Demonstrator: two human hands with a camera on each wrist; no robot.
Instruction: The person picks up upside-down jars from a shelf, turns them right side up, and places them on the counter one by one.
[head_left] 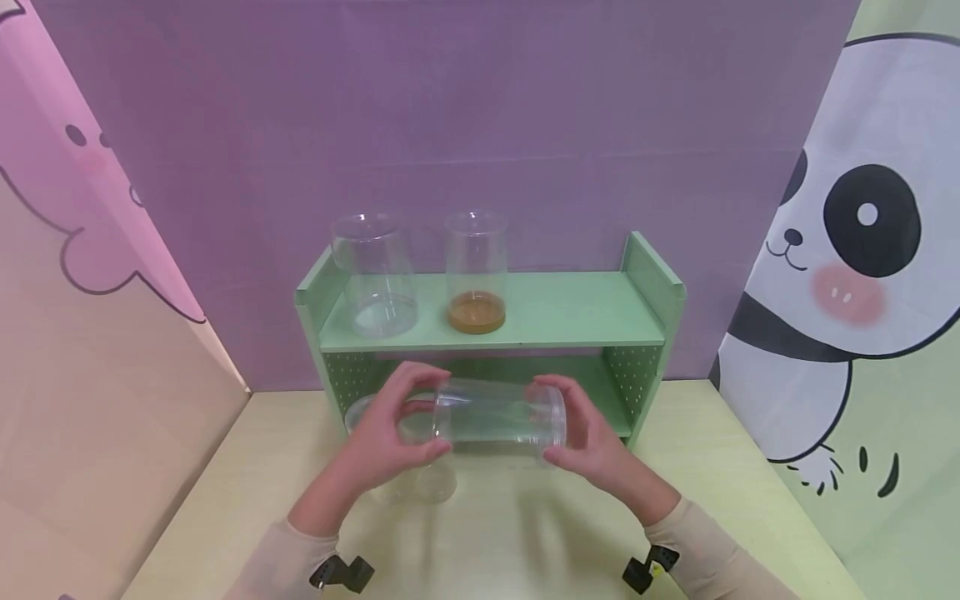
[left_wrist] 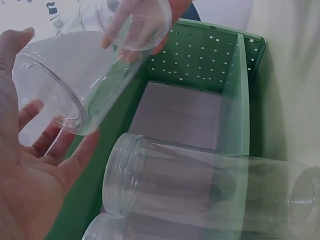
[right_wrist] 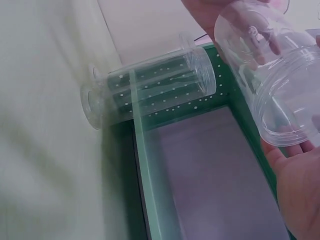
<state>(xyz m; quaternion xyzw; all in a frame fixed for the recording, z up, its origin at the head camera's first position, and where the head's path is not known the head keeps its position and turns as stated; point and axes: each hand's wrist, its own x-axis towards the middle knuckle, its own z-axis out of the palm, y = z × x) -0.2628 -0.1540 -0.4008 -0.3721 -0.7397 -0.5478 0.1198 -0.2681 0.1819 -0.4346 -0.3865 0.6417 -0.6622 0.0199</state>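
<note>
A clear, colourless jar [head_left: 498, 412] lies on its side in the air in front of the green shelf. My left hand [head_left: 382, 429] holds its left end, fingers above and thumb below. Its right end is gripped by my right hand [head_left: 592, 437] the same way. Below and behind my left hand, two similar clear jars [head_left: 416, 425] stand on the table, partly hidden by that hand. The left wrist view shows one of these jars [left_wrist: 175, 185] close beside the other [left_wrist: 112, 230]. Through the held jar [right_wrist: 280, 75], fingers are visible in the right wrist view.
A green two-level shelf [head_left: 566, 308] stands at the back of the pale table [head_left: 487, 542]. On its top board are a wide clear jar [head_left: 375, 283] and a clear jar with a brown bottom [head_left: 477, 275]. Behind hangs a purple cloth [head_left: 480, 108].
</note>
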